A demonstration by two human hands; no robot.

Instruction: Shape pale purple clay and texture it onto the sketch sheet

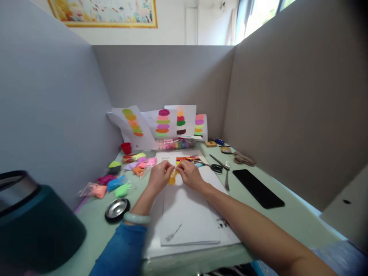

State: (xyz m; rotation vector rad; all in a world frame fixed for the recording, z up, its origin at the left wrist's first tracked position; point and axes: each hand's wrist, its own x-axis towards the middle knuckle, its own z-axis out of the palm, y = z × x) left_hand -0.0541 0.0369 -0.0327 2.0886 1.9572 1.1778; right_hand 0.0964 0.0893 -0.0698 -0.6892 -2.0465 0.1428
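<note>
- Left arm: we see it rise from the lower edge, blue sleeve (120, 249) ending just below a pale bangle (136, 218), the wrist angled inward.
- Right arm: bare, laid on a long diagonal from the lower right corner, crossing the right side of the white paper (189, 214).
- Both hands meet above the far part of the paper, backs upward, fingertips close together.
- Left hand (161, 174): fingers curled, thumb and forefinger closed in a pinch on a small yellow-orange piece (172, 179).
- Right hand (188, 174): likewise curled and pinching, its fingertips at the upper end of the same piece.
- Piece: between the hands, over the paper, extending below the fingertips. We cannot tell its material.
- Surroundings: we note scissors (216, 168) near the right hand and a black rectangular slab (257, 188) farther right. Bright bagged lumps (122, 190) and a black-rimmed metal lid (117, 209) lie to the left; swatch sheets (163, 124) stand beyond the hands.
</note>
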